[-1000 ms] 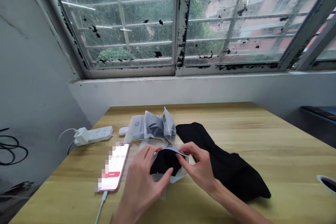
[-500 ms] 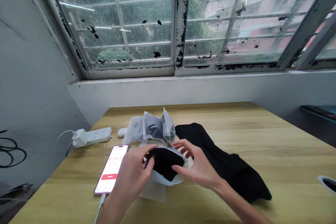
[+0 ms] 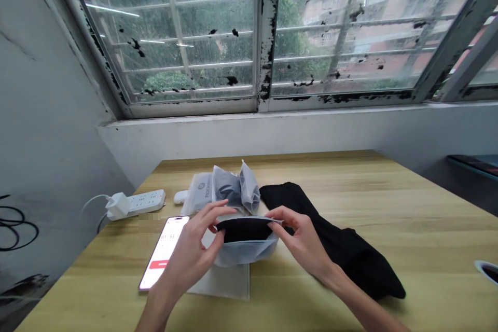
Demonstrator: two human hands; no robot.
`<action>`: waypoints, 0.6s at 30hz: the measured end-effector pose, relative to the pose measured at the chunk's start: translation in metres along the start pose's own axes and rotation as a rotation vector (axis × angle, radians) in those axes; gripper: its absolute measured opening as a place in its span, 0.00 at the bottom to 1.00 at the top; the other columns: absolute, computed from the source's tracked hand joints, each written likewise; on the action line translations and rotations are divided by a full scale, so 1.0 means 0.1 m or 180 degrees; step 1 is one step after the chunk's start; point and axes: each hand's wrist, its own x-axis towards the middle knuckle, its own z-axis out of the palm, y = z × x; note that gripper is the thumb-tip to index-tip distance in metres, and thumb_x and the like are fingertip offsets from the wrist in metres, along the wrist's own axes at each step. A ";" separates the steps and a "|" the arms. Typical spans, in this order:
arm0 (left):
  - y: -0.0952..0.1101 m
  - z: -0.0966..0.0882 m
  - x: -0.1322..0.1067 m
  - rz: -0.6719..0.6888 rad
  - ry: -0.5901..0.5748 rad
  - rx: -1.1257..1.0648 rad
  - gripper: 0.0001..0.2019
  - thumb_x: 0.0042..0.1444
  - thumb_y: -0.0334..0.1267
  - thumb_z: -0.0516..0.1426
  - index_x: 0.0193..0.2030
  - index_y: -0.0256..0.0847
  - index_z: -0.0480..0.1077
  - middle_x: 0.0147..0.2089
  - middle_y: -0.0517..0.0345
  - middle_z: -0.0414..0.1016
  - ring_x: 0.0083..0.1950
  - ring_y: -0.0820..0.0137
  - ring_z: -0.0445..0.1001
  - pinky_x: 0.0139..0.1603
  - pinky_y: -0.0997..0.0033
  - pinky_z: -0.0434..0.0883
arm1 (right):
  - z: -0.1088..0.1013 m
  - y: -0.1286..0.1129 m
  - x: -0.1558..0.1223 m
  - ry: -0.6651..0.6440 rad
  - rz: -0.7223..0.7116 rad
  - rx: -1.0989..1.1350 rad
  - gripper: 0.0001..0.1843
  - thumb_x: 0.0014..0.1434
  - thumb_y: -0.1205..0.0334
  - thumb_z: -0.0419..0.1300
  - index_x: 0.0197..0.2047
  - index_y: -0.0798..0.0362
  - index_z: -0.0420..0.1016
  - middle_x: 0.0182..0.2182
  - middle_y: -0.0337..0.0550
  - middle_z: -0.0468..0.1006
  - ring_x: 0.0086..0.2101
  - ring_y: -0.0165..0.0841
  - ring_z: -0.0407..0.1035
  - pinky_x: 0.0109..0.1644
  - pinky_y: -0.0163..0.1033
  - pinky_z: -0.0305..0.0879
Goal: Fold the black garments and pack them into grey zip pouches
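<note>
Right hand pinches pouch; mouth upward; long axis left-right

Smartphone is lying on left of wood-grain table, screen showing timer digits and red button. White power strip is sitting behind it, white adapter plugging into its left end. Black cable is coiling against left wall. Round grommet is showing at table's right. Barred window is spanning the back, frame paint peeling.
</note>
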 end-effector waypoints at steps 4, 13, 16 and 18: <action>-0.04 -0.06 -0.04 0.0238 -0.0024 0.0192 0.13 0.63 0.32 0.51 0.39 0.47 0.77 0.58 0.52 0.79 0.50 0.61 0.81 0.32 0.71 0.77 | -0.01 0.00 0.00 0.0092 -0.0119 -0.0019 0.12 0.63 0.55 0.59 0.32 0.51 0.79 0.26 0.41 0.80 0.28 0.34 0.72 0.33 0.38 0.69; -0.14 0.00 -0.10 0.0510 -0.0199 0.0432 0.02 0.59 0.36 0.60 0.38 0.46 0.74 0.40 0.57 0.83 0.37 0.64 0.81 0.39 0.67 0.77 | -0.01 -0.01 0.02 0.0154 -0.0322 -0.0158 0.17 0.66 0.54 0.58 0.27 0.51 0.73 0.24 0.38 0.72 0.25 0.31 0.66 0.28 0.36 0.63; -0.19 0.05 -0.10 0.0477 -0.0018 0.0303 0.06 0.62 0.35 0.56 0.34 0.45 0.72 0.32 0.61 0.80 0.32 0.67 0.78 0.34 0.71 0.75 | -0.02 -0.04 0.01 0.0210 -0.0452 -0.0054 0.09 0.67 0.57 0.57 0.36 0.50 0.75 0.29 0.40 0.77 0.26 0.31 0.69 0.30 0.36 0.68; -0.22 0.07 -0.10 0.0460 0.0105 0.0227 0.06 0.62 0.35 0.56 0.34 0.45 0.72 0.32 0.61 0.80 0.31 0.67 0.78 0.33 0.72 0.75 | -0.05 -0.05 -0.01 0.0116 -0.0729 -0.0101 0.07 0.67 0.58 0.57 0.41 0.49 0.76 0.35 0.43 0.79 0.28 0.32 0.71 0.31 0.36 0.70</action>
